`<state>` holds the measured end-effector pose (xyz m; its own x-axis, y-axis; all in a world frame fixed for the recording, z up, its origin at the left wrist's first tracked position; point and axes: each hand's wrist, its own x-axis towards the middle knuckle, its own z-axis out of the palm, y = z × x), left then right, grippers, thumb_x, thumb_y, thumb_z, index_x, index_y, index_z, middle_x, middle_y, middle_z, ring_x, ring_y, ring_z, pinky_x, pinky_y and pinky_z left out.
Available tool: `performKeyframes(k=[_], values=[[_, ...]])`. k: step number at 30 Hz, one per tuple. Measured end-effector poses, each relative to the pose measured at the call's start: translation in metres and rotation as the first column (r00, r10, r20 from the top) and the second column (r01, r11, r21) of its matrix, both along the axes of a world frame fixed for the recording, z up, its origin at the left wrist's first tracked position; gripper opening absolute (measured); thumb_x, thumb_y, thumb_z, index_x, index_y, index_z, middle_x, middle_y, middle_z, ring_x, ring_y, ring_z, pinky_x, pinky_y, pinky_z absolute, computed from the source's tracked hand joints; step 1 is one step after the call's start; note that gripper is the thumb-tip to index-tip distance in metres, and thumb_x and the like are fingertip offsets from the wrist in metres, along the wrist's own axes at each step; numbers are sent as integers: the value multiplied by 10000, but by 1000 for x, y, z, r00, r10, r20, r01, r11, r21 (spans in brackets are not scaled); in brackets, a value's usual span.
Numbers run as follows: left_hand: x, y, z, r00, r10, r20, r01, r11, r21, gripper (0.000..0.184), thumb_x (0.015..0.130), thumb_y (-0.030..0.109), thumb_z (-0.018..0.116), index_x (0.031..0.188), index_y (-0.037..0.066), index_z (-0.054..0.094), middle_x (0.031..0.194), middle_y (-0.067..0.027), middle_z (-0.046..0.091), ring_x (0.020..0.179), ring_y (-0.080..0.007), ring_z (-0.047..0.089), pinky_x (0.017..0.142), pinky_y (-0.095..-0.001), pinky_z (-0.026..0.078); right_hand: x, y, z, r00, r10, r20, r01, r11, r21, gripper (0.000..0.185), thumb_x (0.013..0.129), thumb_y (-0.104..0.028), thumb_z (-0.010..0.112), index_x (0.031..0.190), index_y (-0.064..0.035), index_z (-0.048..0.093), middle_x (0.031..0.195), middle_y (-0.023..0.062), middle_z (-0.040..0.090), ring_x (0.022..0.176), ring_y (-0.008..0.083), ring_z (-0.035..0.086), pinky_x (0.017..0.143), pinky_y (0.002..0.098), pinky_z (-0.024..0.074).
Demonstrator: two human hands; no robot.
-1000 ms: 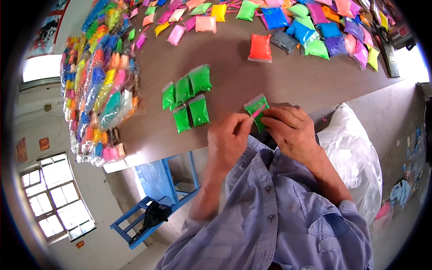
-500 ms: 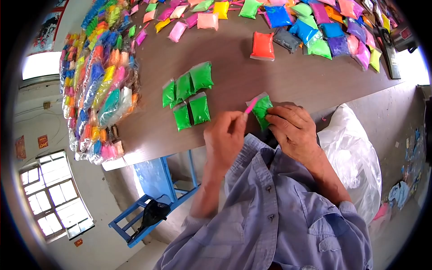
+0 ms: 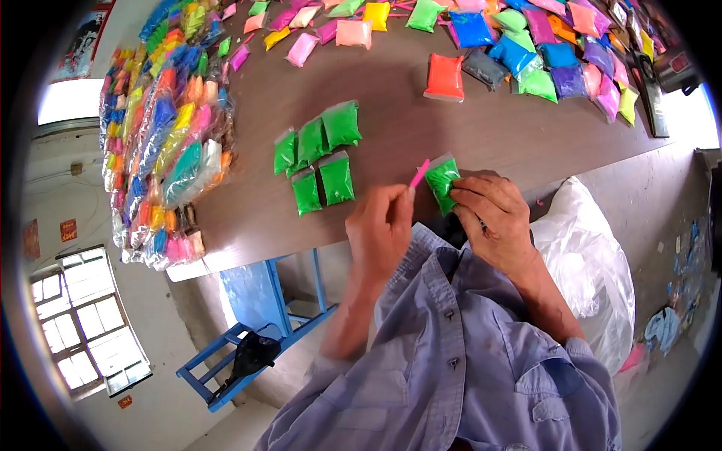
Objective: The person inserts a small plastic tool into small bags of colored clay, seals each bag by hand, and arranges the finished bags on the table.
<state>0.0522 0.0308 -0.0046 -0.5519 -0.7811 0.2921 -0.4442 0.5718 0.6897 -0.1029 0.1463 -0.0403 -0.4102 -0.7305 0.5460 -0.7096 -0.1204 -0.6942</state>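
My left hand pinches a small pink plastic stick between thumb and fingers, its tip pointing up. Just right of the stick is a clear packet of green clay-like material, tilted at the table's front edge. My right hand grips this packet by its right side, fingers curled over it. Farther left on the table, several similar green packets lie in two rows. The fingers of my right hand hide part of the packet's edge.
Bundled bags of coloured packets line the table's left side. A red packet lies beyond my hands, near a pile of mixed packets. A white plastic bag hangs at right; a blue stool stands below left.
The pink stick has come off the green packet's top left and now stands slightly apart from it. My right hand keeps its hold on the packet. The view has shifted slightly.
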Motion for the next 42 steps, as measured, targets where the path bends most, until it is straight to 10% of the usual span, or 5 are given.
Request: performKeyframes(k=[32, 42], values=[[-1, 7, -4, 996, -86, 38, 90, 990, -108, 98, 914, 121, 756, 890, 95, 664, 807, -85, 674, 629, -304, 651, 547, -400, 510, 0, -2, 4, 999, 1, -39, -1, 1000, 5, 216, 783, 0, 778, 991, -39, 735, 1057, 89, 719, 954, 292, 697, 821, 382, 542], [4, -2, -5, 998, -5, -64, 3, 1000, -27, 83, 910, 55, 768, 903, 24, 691, 752, -99, 655, 601, -181, 595, 550, -311, 466, 4, 3, 2, 992, -45, 118, 44, 999, 15, 232, 802, 43, 768, 1022, -23, 734, 1073, 109, 721, 956, 290, 704, 845, 365, 552]])
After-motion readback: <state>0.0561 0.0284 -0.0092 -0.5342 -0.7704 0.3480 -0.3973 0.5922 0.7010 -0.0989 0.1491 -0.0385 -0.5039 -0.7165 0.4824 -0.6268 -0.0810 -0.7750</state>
